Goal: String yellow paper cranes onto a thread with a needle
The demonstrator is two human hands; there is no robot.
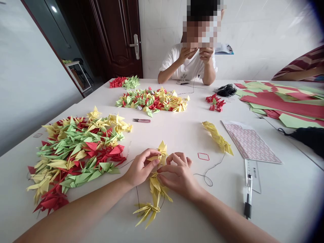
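Note:
Near the middle of the table, my left hand (144, 167) pinches a yellow folded-paper crane (162, 148) between thumb and fingers. My right hand (178, 170) is right beside it, thumb and fingertips brought together at the crane's lower side; whatever is in that pinch is hidden. Below both hands hangs a string of yellow paper cranes (155, 187), the lowest one (148, 211) lying on the table. Dark thread loops down on either side of this string. To the left lies a large heap of strung red, green and yellow cranes (78, 152).
Thread snips (141, 120) lie beyond my hands. On the right are a yellow crane string (217, 137), a label sheet (249, 140), a pen (248, 199), a ruler (253, 175) and coloured paper (286, 101). Across the table sits a co-worker (188, 65), hands raised, behind another crane heap (154, 99).

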